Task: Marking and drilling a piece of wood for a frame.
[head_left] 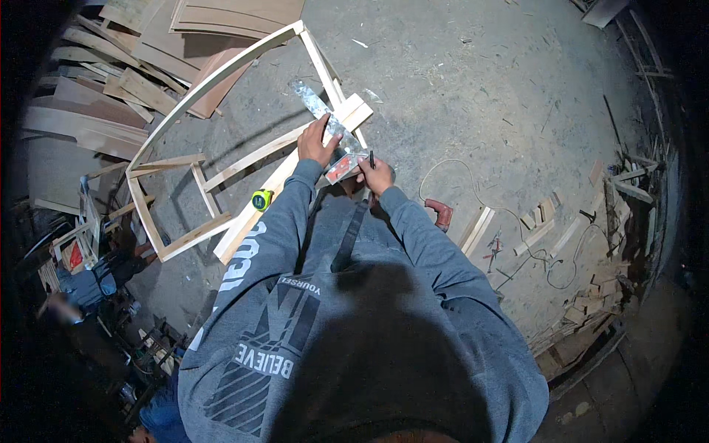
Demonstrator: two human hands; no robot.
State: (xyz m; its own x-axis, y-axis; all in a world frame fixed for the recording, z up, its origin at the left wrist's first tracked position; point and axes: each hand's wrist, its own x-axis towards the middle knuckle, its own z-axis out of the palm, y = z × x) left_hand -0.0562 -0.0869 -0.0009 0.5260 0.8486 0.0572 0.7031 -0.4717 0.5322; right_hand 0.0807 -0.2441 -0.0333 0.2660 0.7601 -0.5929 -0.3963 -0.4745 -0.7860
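Note:
A metal square point(316, 102) with a silver blade and a red-marked stock lies across the end of a pale wooden board. My left hand point(317, 142) grips its blade against the wood, thumb apart from the fingers. Close to the stock, my right hand point(377, 177) is closed around a black pen point(371, 158), which stands nearly upright. The pen's tip is hidden. The board point(279, 176) slants down past my left sleeve, with a yellow-green tape measure point(261, 199) on it. Beyond it stretches a curved wooden frame point(201, 87) with crosspieces.
Stacked sheets and offcuts point(111, 81) fill the far left. People work at the lower left, one with a blue-grey sleeve point(85, 284). At right, a reddish power tool point(440, 215), cables, pliers point(495, 247) and wood pieces point(543, 214) lie on the concrete floor point(473, 96).

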